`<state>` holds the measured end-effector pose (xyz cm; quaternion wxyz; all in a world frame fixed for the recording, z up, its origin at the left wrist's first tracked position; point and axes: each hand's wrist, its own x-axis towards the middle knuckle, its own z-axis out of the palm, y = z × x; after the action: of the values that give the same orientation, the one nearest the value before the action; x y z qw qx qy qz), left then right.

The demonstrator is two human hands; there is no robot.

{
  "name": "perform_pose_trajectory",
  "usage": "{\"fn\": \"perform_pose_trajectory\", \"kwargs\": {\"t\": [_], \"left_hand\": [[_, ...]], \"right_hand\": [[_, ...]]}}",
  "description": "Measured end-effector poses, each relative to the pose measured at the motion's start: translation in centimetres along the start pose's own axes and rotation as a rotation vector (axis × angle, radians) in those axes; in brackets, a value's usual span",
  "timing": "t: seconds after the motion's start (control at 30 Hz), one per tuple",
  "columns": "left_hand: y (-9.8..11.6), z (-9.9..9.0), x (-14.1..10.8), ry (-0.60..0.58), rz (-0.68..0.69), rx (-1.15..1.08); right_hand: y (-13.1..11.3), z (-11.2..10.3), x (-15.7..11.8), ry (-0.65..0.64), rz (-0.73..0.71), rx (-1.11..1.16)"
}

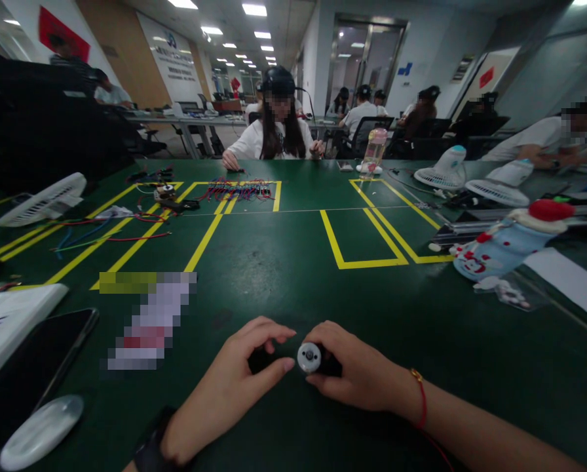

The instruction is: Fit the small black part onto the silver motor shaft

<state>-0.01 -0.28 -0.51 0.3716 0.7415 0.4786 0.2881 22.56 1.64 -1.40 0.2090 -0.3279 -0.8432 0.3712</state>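
A small round metal motor (309, 358) with a shaft hub and two dark holes in its pale end face sits between the thumb and fingers of my right hand (355, 364). Its end face points left; the rest of its body is hidden by the fingers. Just left of it, my left hand (247, 360) is open, thumb and fingers apart, with nothing between them and a small gap to the motor. Both hands are low over the green table (274, 288) near its front side.
Left lie a dark tablet (33, 367), a white oval object (42, 429) and loose wires (111, 229). Wire bundles (239, 190) lie further back. A blue snowman-patterned cup (510, 246), white fans (441, 172) and a bottle (373, 154) stand right. A person (278, 134) sits opposite.
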Motion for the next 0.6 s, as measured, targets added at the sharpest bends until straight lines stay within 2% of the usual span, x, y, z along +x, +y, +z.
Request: {"fn": "perform_pose_trajectory", "kwargs": {"t": [0.2,0.43,0.6], "left_hand": [[2.7,0.4,0.3,-0.038,0.061,0.059],[2.4,0.9,0.7,0.023,0.116,0.074],[2.2,-0.2,0.7,0.073,0.112,0.032]], "right_hand": [[0.0,0.1,0.0,-0.003,-0.002,-0.025],[0.1,0.3,0.0,0.005,-0.013,-0.017],[0.1,0.2,0.0,-0.001,0.005,-0.014]]}}
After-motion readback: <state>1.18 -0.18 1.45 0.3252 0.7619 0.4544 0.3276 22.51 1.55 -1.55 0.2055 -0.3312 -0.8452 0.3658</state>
